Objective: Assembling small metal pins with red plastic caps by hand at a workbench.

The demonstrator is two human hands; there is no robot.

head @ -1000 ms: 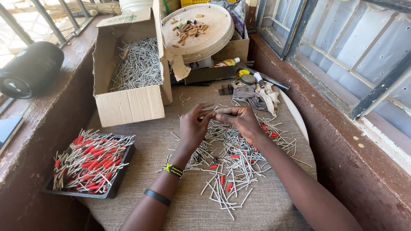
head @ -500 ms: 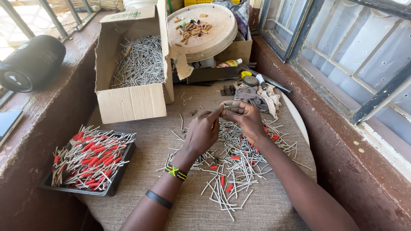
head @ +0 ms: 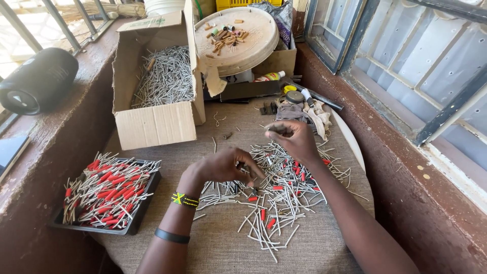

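Two hands are held over a heap of thin grey sticks (head: 276, 200), some red-tipped, scattered on the burlap-covered surface (head: 218, 243). The left hand (head: 223, 165) is lowered onto the heap, fingers curled together at the sticks, while the right hand (head: 294, 139) is raised above it, fingertips pinched around something small and dark. A black tray (head: 139, 215) of red-tipped sticks lies well apart at left.
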